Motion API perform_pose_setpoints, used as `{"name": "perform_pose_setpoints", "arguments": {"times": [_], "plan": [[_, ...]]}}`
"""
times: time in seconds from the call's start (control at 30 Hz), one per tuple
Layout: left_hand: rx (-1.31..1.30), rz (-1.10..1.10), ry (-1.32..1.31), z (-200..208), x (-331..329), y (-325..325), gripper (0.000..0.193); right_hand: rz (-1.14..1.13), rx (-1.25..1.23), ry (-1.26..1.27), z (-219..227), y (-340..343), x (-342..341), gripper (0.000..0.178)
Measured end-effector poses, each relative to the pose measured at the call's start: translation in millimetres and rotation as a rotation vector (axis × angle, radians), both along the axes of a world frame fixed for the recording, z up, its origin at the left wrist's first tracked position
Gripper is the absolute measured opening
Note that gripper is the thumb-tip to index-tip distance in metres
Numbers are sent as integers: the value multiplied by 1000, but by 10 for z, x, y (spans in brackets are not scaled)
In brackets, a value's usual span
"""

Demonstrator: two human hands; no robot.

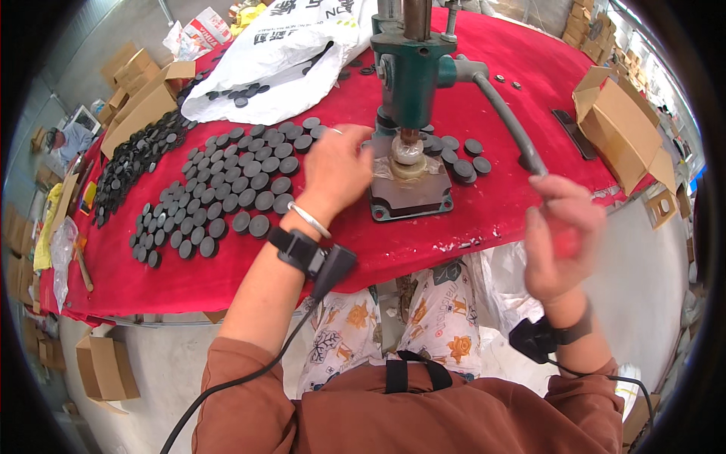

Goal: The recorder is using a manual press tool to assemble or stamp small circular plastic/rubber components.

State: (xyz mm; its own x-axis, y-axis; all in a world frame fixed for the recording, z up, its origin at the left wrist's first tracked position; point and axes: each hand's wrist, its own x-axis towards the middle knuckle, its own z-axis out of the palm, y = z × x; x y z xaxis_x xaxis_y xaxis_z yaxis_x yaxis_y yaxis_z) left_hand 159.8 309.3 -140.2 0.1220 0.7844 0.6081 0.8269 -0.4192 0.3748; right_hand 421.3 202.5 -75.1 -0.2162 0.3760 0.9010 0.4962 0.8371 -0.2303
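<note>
Our right hand [561, 236] grips the red knob [566, 243]; our left hand [338, 170] curls, contents unclear. Black lettering marks the white sack [272, 68].

I have the hand-lever press [408, 87] ahead on the tablecloth [491, 45], discs [259, 181] mostly left of it, a sack [261, 79] behind them, a cardboard box [620, 129] far right

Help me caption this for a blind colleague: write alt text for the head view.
A person's left hand is beside the plunger of a green hand-lever press, the right hand, blurred, at the lever's red end. Round black discs lie on the red cloth left of the press, a few to its right, with a white sack beyond.
</note>
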Motion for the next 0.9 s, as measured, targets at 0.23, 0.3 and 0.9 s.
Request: {"name": "perform_pose_setpoints", "arguments": {"times": [0.23,0.3,0.9], "plan": [[-189,406,552,-1,-493,417,27,-59,-105,107,1021,311,-31,11],[-223,399,508,28,-463,508,26,-68,-221,201,1171,411,-191,12],[-284,-262,-259,184,201,-168,46,81,141,197,1261,620,-374,8]]}}
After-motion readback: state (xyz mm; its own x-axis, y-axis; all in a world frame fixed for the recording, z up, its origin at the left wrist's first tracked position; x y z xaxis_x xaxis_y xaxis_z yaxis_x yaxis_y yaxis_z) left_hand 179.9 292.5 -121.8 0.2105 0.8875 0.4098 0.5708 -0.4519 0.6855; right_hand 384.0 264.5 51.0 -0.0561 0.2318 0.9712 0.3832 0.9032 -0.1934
